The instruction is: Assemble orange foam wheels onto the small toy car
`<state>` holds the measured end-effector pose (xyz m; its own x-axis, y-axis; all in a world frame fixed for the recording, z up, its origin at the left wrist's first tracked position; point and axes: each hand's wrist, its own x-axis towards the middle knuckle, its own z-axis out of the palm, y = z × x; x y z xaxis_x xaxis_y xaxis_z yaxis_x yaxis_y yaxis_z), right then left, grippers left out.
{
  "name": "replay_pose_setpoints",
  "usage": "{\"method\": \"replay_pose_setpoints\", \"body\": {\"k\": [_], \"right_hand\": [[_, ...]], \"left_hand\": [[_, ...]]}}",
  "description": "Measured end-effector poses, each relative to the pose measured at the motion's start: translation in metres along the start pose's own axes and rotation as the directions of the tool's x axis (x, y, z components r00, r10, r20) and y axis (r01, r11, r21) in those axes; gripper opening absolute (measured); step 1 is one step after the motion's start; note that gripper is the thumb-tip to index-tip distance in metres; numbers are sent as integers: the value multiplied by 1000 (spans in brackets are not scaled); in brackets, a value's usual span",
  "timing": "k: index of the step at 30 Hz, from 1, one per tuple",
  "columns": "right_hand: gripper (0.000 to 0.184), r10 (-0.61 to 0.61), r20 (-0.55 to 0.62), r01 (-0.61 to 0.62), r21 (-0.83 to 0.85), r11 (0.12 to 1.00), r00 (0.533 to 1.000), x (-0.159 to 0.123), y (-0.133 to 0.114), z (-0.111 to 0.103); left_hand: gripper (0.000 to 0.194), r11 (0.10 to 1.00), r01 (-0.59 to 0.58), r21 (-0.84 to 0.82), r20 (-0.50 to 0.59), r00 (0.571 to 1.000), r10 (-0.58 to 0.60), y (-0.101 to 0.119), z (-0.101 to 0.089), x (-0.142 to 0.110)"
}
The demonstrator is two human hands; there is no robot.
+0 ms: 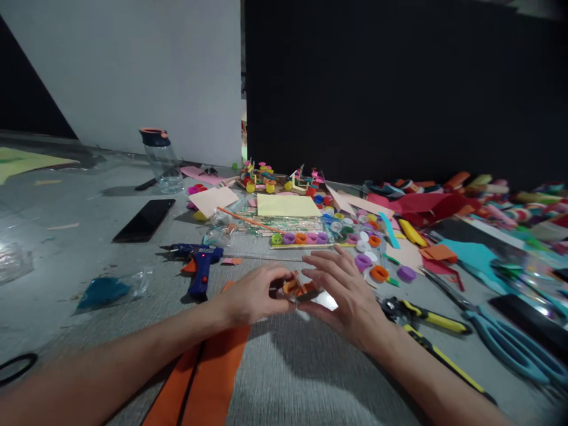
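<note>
Left hand [257,291] and right hand [344,290], fingers curled around a small orange piece [298,288], meet above the table's [284,378] near middle. Glue gun [202,263], left, shows a red light; brushing it could burn.

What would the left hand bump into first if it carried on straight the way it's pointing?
Probably the small orange piece at the fingertips of the left hand, then the right hand just beyond, though one view leaves the depth unclear.
</note>
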<state>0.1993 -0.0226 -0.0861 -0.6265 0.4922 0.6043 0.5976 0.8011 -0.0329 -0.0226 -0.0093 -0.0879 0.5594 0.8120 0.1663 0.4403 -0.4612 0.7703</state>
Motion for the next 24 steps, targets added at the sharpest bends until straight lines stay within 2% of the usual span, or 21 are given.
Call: {"method": "replay_pose_setpoints", "body": {"k": [2,4,10,15,19,24], "right_hand": [[36,40,4,-40,15,999,999,-1,2,3],[26,87,9,-87,34,996,996,-2,2,6],[5,131,38,-134,82,988,991,-3,-3,12],[9,142,17,-143,66,988,990,-3,-5,15],[9,155,13,-156,44,987,988,-2,-7,17],[16,164,9,-164,25,986,986,0,-6,18]], "left_hand": [[13,1000,2,21,-76,997,0,-1,5,-2],[14,1000,7,15,-123,992,-5,-2,10,-3],[17,1000,-24,-4,-176,984,23,-3,15,-3],[23,995,-95,-21,-100,991,93,2,7,-4],[25,991,-12,-136,-62,998,4,2,2,-3],[39,975,99,-197,73,994,-86,-3,-6,2]]}}
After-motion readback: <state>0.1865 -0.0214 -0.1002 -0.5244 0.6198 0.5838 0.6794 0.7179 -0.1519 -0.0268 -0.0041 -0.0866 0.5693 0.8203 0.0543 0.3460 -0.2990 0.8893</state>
